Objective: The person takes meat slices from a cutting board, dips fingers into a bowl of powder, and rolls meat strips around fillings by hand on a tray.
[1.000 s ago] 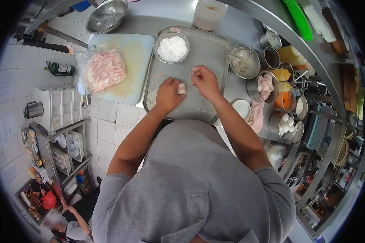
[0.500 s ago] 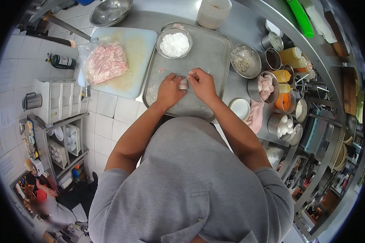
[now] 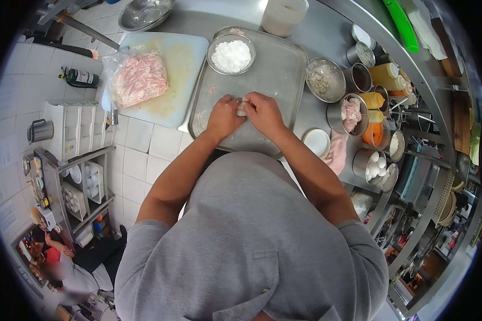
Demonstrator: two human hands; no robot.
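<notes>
Over the grey metal tray [image 3: 273, 69], my left hand [image 3: 225, 116] has its fingers curled around a small pale piece of food [image 3: 241, 109]. What kind of food it is, I cannot make out. My right hand [image 3: 264, 113] meets it from the other side, fingertips pinched at the top of the piece. Fingers hide much of it. Farther up the tray stands a metal bowl of white powder [image 3: 231, 56]. Small pink scraps lie on the tray's surface.
Left of the tray, a bag of pale pink sliced meat [image 3: 141, 80] rests on a white cutting board [image 3: 190, 56]. To the right are a bowl of mixture [image 3: 325, 80], a pot of raw meat [image 3: 351, 113], a container of eggs [image 3: 374, 166] and squeeze bottles [image 3: 372, 100].
My right hand has shifted left, so its fingertips now come up against the pale piece. The left hand stays nearly where it was.
</notes>
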